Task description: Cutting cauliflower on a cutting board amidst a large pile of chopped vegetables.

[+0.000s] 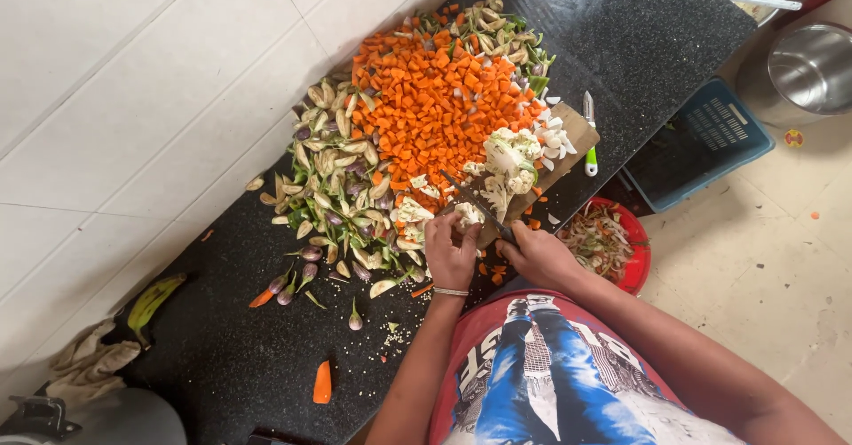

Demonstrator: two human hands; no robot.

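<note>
Left hand (450, 252) grips a cauliflower piece (468, 215) on the wooden cutting board (577, 130), fingers curled over it. Right hand (535, 252) is closed around the handle of a knife (475, 204), blade lying just beside that piece, tip toward the bigger cauliflower head (512, 157) further up the board. Black bench (639, 28) carries a big heap of diced carrot (435, 99) ringed by cut small eggplants (333, 170). Green-handled peeler (589, 134) lies at the board's far edge. Red bowl (635, 259) below the bench edge holds vegetable peelings. Blue crate (710, 139) beside it, contents not clear. Steel pot (812, 68) on the floor, looks empty.
</note>
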